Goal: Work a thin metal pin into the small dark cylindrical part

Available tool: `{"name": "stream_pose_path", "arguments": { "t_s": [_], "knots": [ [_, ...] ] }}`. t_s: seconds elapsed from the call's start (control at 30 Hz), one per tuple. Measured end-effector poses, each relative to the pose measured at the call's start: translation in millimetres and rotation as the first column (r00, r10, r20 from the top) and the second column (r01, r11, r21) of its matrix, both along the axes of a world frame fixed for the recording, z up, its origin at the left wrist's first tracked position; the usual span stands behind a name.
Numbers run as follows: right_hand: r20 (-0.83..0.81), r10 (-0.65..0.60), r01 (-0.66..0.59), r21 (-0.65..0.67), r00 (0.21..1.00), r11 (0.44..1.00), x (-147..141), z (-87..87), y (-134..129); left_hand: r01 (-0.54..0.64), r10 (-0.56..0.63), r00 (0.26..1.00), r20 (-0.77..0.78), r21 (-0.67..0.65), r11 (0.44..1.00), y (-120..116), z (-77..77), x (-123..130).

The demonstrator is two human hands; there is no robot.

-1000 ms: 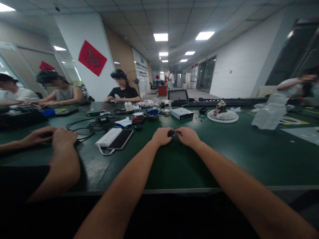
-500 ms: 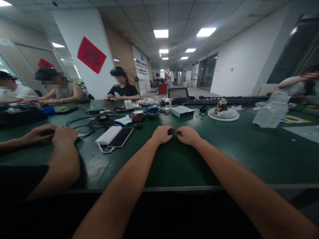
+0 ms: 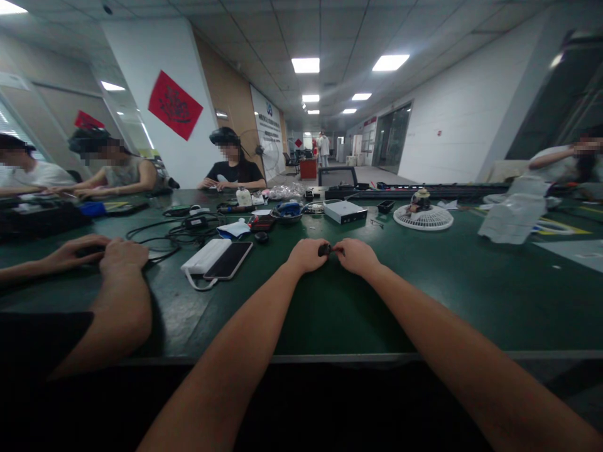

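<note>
As I work, my curled left hand (image 3: 307,256) and right hand (image 3: 357,257) pinch a small black object (image 3: 324,250). A smartphone (image 3: 228,260) lies left of them.

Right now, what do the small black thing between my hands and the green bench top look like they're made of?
The small black object looks like dull plastic or rubber, with no clear shine, but it's too small to be sure. The green bench top looks like a smooth coated surface or mat, with a soft sheen; its exact material can't be told.
</note>
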State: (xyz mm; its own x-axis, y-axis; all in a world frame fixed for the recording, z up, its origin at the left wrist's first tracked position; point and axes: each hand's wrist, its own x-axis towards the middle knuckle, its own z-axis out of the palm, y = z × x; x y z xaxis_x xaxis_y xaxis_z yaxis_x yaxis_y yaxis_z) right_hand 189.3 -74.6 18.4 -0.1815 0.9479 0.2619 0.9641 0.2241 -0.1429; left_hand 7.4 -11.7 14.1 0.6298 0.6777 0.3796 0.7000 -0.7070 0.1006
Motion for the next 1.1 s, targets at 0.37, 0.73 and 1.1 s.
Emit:
{"name": "stream_pose_path", "arguments": {
  "t_s": [0.37,0.73,1.1],
  "knots": [
    [-0.061,0.001,0.0,0.022,0.998,1.0,-0.6,4.5,-5.2,0.02,-0.02,1.0,-0.005,-0.007,1.0,-2.7,2.3,0.0],
    [-0.042,-0.081,0.077,-0.078,0.996,0.994,2.1,0.3,3.2,-0.005,0.005,1.0,0.003,-0.021,1.0,-2.1,1.5,0.9],
    [-0.057,-0.094,0.09,-0.06,0.994,0.994,2.6,1.0,1.9,0.009,-0.009,1.0,0.02,0.0,1.0,0.6,-1.3,0.3]
  ]
}}
